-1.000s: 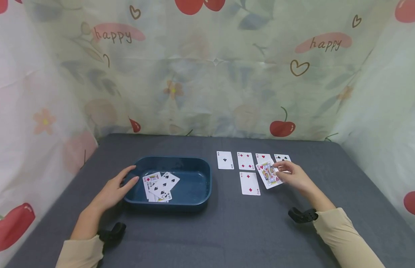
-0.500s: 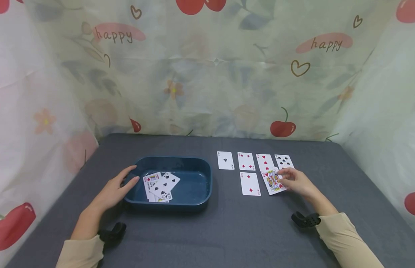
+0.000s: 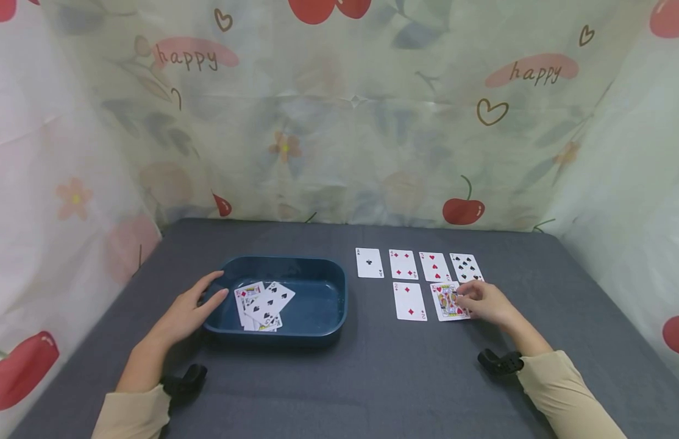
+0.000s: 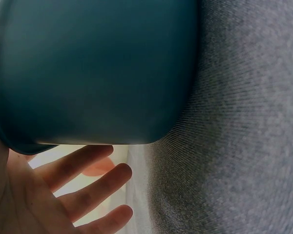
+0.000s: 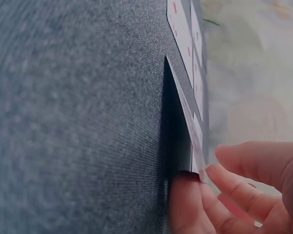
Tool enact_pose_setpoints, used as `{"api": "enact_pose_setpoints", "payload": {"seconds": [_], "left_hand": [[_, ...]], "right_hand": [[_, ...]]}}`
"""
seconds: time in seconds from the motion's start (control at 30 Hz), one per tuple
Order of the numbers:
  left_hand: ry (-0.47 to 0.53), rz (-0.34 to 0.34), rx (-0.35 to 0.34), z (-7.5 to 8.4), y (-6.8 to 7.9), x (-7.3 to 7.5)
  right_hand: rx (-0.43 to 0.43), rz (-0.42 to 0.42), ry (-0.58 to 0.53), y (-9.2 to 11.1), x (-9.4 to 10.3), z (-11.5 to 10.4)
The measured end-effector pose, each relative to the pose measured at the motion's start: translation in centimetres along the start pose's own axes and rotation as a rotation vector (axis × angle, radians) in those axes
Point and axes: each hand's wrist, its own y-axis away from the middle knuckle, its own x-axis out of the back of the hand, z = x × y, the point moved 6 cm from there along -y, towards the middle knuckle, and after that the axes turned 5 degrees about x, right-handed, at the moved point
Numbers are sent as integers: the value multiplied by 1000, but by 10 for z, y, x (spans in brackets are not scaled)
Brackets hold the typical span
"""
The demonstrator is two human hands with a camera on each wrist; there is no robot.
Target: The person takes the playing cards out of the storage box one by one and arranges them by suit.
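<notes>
The right hand point(image 3: 484, 303) pinches the king of hearts point(image 3: 447, 302) between its fingers, the card's right side raised off the table point(image 3: 372, 378), beside the two of diamonds point(image 3: 409, 301), toward the far right corner. Fingers extended, the left hand point(image 3: 177, 314) rests on the blue tray point(image 3: 312, 305), nearer the table's left edge.

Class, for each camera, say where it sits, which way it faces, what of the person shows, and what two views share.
Head: on the head, facing forward and down at the tray, playing cards and backdrop; left hand, right hand and sleeves show.
Left wrist: on that wrist, facing the tray's outer wall and gray cloth; part of the left hand shows.
Right wrist: on that wrist, looking low across the cloth at a tilted face card; part of the right hand shows.
Shared: head and right wrist both show that card in the right hand.
</notes>
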Motion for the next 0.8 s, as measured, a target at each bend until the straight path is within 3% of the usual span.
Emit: {"api": "enact_pose_setpoints", "payload": {"seconds": [0.37,0.53,0.67,0.8], "left_hand": [[1,-7,8,0,0,0],[2,-11,16,1,0,0],[3,-12,18,1,0,0],[4,-12,19,0,0,-1]], "right_hand": [[58,10,169,0,3,-7],[37,28,267,-1,6,-11],[40,44,277,-4,7,-21],[130,52,236,-13,3,-43]]}}
